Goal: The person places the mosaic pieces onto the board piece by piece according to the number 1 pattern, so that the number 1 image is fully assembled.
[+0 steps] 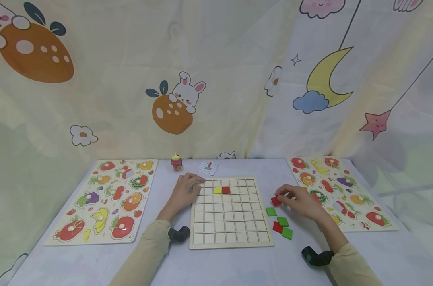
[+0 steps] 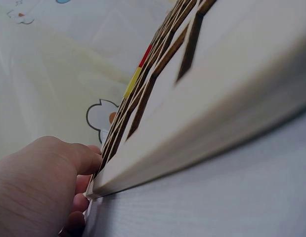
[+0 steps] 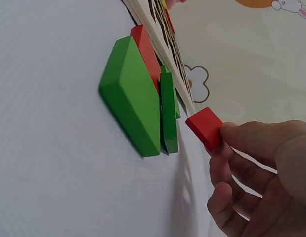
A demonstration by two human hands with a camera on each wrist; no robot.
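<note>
A pale wooden grid board [image 1: 232, 248] lies on the table, with a yellow square tile [image 1: 217, 190] and a red square tile [image 1: 226, 190] side by side in its second row from the far edge. At the board's far left corner, my left hand [image 1: 184, 192] holds the rim; the left wrist view has the thumb [image 2: 86, 157] against the edge and the other fingers curled beyond it. My right hand [image 1: 299, 200] pinches another red tile [image 3: 205, 127] between thumb and fingers, raised over the table right of the board. Below it lie several loose tiles, green [image 1: 287, 233] and red [image 1: 277, 227].
Fruit puzzle boards flank the grid, one on the left [image 1: 107, 210] and one on the right [image 1: 345, 190]. Behind the grid are a small patterned card [image 1: 208, 167] and a toy figure [image 1: 176, 162]. A printed curtain [image 1: 230, 87] hangs at the table's back.
</note>
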